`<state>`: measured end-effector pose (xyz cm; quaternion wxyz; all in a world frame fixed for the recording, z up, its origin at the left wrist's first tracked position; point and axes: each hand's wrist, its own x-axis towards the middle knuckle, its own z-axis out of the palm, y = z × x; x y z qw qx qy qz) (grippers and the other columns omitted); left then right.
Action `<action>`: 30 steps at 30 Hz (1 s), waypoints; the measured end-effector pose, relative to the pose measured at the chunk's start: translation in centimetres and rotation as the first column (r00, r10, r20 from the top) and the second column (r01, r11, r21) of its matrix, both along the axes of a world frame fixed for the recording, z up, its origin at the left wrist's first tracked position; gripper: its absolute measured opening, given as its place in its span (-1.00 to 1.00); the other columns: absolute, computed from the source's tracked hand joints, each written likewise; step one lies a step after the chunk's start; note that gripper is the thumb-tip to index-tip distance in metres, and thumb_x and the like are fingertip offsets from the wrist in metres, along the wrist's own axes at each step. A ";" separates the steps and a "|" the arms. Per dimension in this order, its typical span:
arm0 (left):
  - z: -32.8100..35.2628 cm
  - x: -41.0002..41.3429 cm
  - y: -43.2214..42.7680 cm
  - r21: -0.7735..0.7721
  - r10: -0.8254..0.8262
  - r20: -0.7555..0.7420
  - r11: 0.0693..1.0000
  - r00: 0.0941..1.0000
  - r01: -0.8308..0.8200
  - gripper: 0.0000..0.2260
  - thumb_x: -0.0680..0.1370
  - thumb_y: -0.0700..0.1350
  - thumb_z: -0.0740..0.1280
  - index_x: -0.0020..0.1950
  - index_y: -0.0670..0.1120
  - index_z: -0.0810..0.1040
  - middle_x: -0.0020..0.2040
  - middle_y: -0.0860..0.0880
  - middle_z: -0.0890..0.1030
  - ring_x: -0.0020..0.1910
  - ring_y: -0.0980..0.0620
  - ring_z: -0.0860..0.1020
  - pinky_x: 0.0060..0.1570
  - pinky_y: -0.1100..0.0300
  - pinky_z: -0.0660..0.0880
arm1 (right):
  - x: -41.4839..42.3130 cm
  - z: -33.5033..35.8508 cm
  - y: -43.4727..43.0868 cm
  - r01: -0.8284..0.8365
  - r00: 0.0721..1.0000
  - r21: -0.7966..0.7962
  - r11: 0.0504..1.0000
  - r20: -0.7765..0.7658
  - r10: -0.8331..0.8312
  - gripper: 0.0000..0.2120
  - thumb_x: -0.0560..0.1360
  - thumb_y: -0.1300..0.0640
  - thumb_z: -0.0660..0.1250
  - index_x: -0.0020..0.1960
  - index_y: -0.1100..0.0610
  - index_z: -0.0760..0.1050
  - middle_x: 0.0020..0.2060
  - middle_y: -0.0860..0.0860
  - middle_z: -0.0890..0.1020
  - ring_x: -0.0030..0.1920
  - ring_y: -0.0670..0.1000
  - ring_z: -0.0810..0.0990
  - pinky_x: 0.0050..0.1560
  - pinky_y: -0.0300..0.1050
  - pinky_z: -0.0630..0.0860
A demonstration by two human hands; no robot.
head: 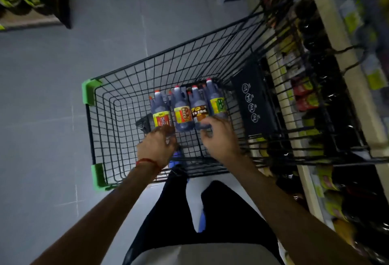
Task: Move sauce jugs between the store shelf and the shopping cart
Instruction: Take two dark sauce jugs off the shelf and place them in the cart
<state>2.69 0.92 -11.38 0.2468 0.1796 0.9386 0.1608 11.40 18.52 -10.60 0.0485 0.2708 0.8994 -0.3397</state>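
My left hand, a red thread at its wrist, hung inside the black wire shopping cart, fingers curled at the base of the red-and-yellow-labelled dark sauce jug. I could not tell whether it gripped. My right hand was relaxed with fingers spread, seemingly touching the brown-labelled dark jug. Four jugs lay side by side on the cart floor, caps pointing away. The stocked store shelf stood just beside the cart on the right.

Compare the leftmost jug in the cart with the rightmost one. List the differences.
The leftmost jug has a yellow label with a red panel; the rightmost jug has a yellow-green label. The rightmost jug's cap sits farther from the person than the leftmost jug's. The left hand is at the leftmost jug's base, the right hand at the rightmost's. Both are dark, red-capped and sit in the cart.
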 end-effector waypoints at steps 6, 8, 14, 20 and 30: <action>-7.3 -4.3 0.3 -0.062 0.078 0.131 0.996 0.988 -0.070 -0.54 0.54 0.32 0.13 0.24 0.06 0.51 0.10 -0.06 0.64 0.03 -0.16 0.62 -0.03 -0.09 0.60 | -4.1 -7.3 0.1 0.085 0.992 -0.076 0.993 0.098 -0.078 -0.76 0.52 0.12 0.37 0.15 0.18 0.61 0.08 0.15 0.61 0.07 0.18 0.57 0.00 -0.06 0.48; -10.0 -4.6 0.6 -0.049 0.126 0.151 0.992 0.980 -0.120 -0.54 0.56 0.23 0.27 0.32 -0.04 0.45 0.18 -0.12 0.59 0.13 -0.19 0.57 -0.01 -0.12 0.57 | -5.2 -9.9 0.4 0.086 0.986 -0.108 0.990 0.150 -0.070 -0.73 0.52 0.12 0.37 0.19 0.16 0.59 0.11 0.14 0.60 0.10 0.17 0.57 -0.01 -0.06 0.49; -16.9 -5.4 1.7 -0.095 0.320 0.194 0.947 0.927 -0.307 -0.18 0.45 0.19 0.49 0.52 -0.17 0.22 0.36 -0.17 0.40 0.33 -0.18 0.39 0.22 -0.21 0.49 | -7.3 -16.1 1.5 0.003 0.970 -0.171 0.985 0.239 0.039 -0.64 0.53 0.13 0.39 0.30 0.19 0.53 0.23 0.16 0.57 0.24 0.21 0.53 0.15 0.09 0.54; -22.2 -7.1 3.3 -0.071 0.512 0.192 0.858 0.837 -0.509 -0.21 0.39 0.13 0.55 0.43 -0.22 0.27 0.31 -0.20 0.36 0.31 -0.21 0.37 0.27 -0.22 0.46 | -8.6 -21.2 1.4 0.033 0.949 -0.289 0.957 0.308 0.060 -0.54 0.52 -0.04 0.40 0.35 0.09 0.44 0.21 0.08 0.58 0.18 0.13 0.57 0.17 0.19 0.58; -25.7 -8.2 2.3 0.022 0.611 0.271 0.768 0.744 -0.640 -0.18 0.27 0.13 0.63 0.37 -0.09 0.30 0.17 -0.06 0.60 0.09 -0.12 0.61 0.05 -0.01 0.59 | -9.7 -23.9 -0.3 0.077 0.959 -0.251 0.965 0.285 -0.003 -0.13 0.48 -0.08 0.51 0.59 0.26 0.19 0.40 0.21 0.37 0.34 0.12 0.39 0.21 -0.26 0.24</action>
